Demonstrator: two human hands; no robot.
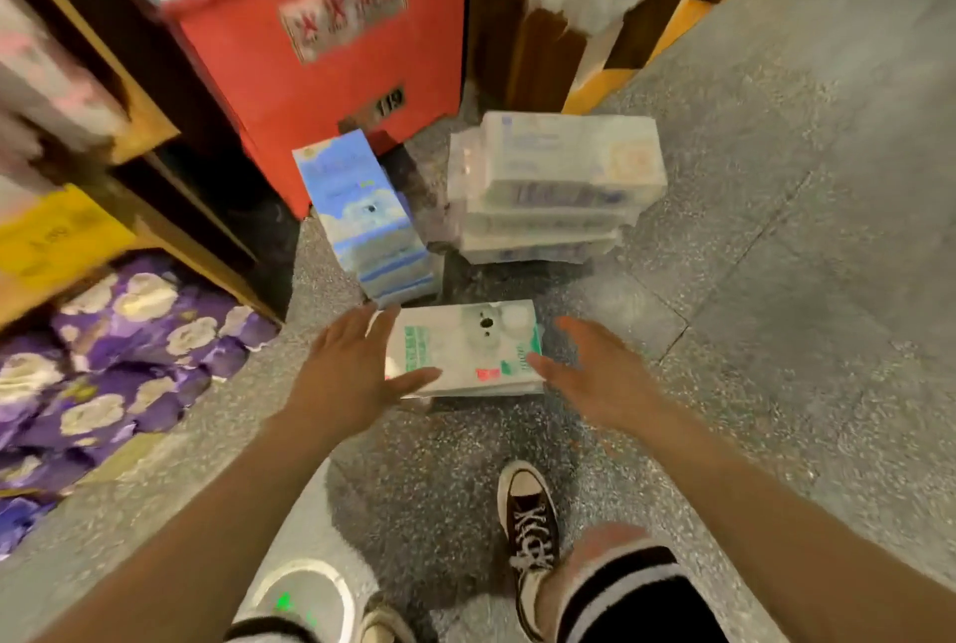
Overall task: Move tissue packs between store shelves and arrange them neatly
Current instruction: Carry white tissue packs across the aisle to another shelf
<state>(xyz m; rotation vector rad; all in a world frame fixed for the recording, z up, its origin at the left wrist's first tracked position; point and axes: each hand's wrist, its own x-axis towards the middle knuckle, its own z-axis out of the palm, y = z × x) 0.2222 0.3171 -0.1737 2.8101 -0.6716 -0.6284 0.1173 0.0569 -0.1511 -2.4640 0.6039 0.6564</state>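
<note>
Our left hand (352, 373) is spread wide, fingers straight, at the left edge of the green-and-white tissue pack (465, 352), with the thumb lying across the pack's near left corner. Our right hand (595, 378) is just as open at the pack's right edge, thumb against its near right corner. Neither hand is curled round anything, and we cannot tell how firmly either one touches the wrapper. The pack lies flat on the speckled grey floor (776, 280), between our two hands, with its printed face up.

Just beyond it is a blue tissue pack (362, 213) with a cloud print, its far end near the foot of a large red box (310, 47). To the right of the blue pack, close beside it, three white tissue packs (548, 187) are stacked one on another, the top one slightly askew.

On the left, a low wooden shelf holds purple packs (103, 358) with pale flower shapes, and a yellow price tag (57, 233) hangs above them. Everything on that side is blurred. Below our arms we see a black laced sneaker (530, 528) on the floor.
</note>
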